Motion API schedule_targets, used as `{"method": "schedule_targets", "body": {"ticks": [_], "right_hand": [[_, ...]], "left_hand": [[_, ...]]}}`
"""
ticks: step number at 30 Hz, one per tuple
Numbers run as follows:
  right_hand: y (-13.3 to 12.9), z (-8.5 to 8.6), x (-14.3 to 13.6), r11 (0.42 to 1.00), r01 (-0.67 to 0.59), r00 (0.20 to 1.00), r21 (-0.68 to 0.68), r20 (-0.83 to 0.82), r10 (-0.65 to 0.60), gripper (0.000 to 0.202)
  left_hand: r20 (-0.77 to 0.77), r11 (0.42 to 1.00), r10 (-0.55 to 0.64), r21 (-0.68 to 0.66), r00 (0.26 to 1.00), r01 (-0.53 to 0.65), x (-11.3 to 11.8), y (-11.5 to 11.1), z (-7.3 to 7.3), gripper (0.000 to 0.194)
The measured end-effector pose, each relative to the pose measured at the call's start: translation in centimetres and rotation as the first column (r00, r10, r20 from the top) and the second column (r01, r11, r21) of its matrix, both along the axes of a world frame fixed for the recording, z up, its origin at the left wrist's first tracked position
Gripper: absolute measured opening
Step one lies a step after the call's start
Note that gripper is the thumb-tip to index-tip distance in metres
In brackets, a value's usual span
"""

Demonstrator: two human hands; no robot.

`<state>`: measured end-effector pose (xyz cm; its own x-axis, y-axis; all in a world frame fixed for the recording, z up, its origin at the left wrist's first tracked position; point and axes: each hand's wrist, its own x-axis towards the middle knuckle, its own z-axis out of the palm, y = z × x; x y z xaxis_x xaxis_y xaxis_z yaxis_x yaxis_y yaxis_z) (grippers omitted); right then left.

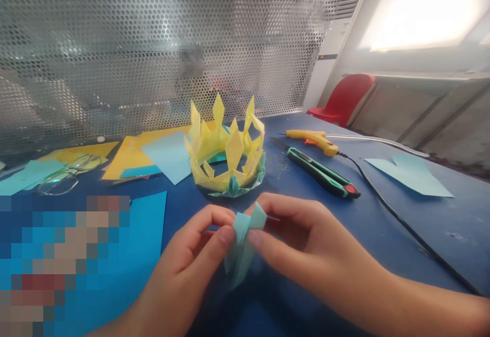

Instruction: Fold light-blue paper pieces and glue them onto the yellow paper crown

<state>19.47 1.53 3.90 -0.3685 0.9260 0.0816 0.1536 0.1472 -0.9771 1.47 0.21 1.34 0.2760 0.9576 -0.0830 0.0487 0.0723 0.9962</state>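
Paper (pixel 242 240) — folded — between fingers (pixel 218 244)

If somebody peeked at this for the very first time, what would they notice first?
Probably the spiky yellow crown, standing on the blue table just beyond the person's hands. Next, maybe the folded pale teal paper pinched between the left hand and the right hand, front and centre. The yellow glue gun and the green-and-black cutter stand out too, lying to the right of the crown.
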Motion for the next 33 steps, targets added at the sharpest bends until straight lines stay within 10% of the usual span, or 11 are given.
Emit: {"method": "schedule_targets", "body": {"ticks": [11, 19, 26, 33], "right_hand": [[-0.8, 0.2, 0.2, 0.872, 0.057, 0.995, 0.487, 0.047, -0.092, 0.028], [-1.0, 0.0, 0.6, 0.79, 0.032, 0.998, 0.612, 0.027, -0.061, 0.025], [-0.7, 0.1, 1.1, 0.598, -0.027, 0.99, 0.801, 0.104, -0.094, 0.018], [-0.8, 0.5, 1.1, 0.574, -0.079, 0.957, 0.815, 0.223, -0.185, 0.011]], "left_hand": [[0.013, 0.966, 0.146, 0.214, 0.989, -0.145, 0.0, 0.1, 0.4, 0.014], [0.004, 0.9, 0.149, 0.414, 0.989, -0.137, -0.5, -0.2, 0.5, 0.026], [0.069, 0.867, 0.204, 0.451, 0.976, -0.213, 0.3, -0.2, 0.2, 0.021], [0.023, 0.893, 0.237, 0.389, 0.971, -0.227, 0.1, -0.5, 0.1, 0.018]]}}
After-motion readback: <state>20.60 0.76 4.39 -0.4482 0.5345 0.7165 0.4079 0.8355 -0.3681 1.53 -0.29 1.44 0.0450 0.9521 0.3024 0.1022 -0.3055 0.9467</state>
